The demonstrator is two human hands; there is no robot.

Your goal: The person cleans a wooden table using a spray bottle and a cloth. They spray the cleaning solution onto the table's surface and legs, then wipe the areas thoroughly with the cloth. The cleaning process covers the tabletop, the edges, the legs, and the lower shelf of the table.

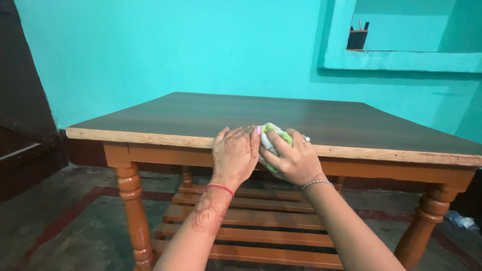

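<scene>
A person is standing at the near edge of a wooden table (281,118), both bare hands working at its patterned rim. The right hand (291,160) is curling its fingers tightly around a bunched green and white cloth (271,138), squeezing it into a wad against the table's edge, seemingly so the cloth bears on the trim. The left hand (235,153) is lying flat beside it, fingers together and draped over the same edge, touching the cloth, apparently bracing. A red thread is circling the left wrist, a thin bracelet the right.

Under the table top, a slatted wooden shelf (251,218) is sitting between the turned legs; nothing is showing on it.

Beyond the table's far edge, a turquoise wall is rising. Up and to the right of the table, a recessed wall niche (401,60) is holding a small dark pot (357,39) with thin sticks standing in it; what they are is too small to tell.
</scene>
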